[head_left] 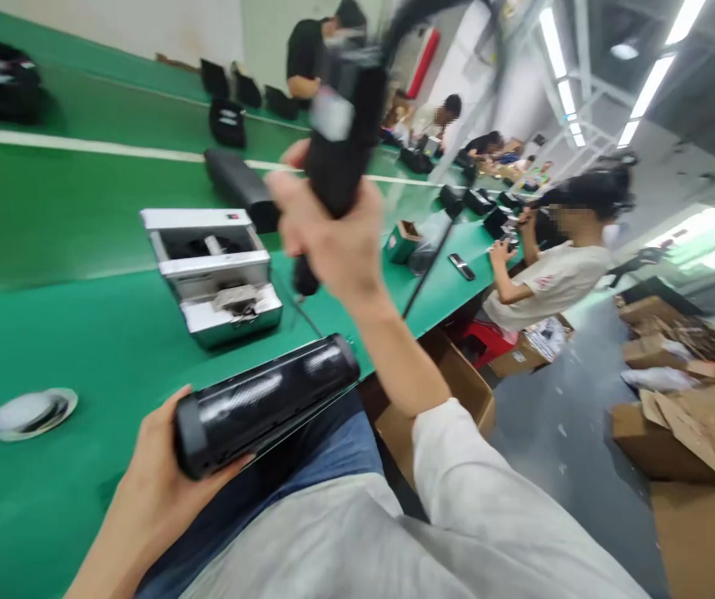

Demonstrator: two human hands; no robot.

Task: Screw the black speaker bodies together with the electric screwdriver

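A black cylindrical speaker-like device [270, 403] lies at the near edge of the green table, its left end gripped by my left hand [166, 470]. Raised above the table, my right hand [338, 225] is wrapped round the handle of a black power tool [345, 125], which is blurred by motion. Left of that hand, an open white and green box [232, 329] holds small metal parts. Farther left sits a round pale item [32, 413] on the table.
A long black case [241, 187] lies behind the box. A green carton [402, 241] and a dark handheld object [462, 266] are to the right. A co-worker [557, 266] sits farther right. Cardboard boxes [675, 441] stand on the floor; one is beneath the table edge.
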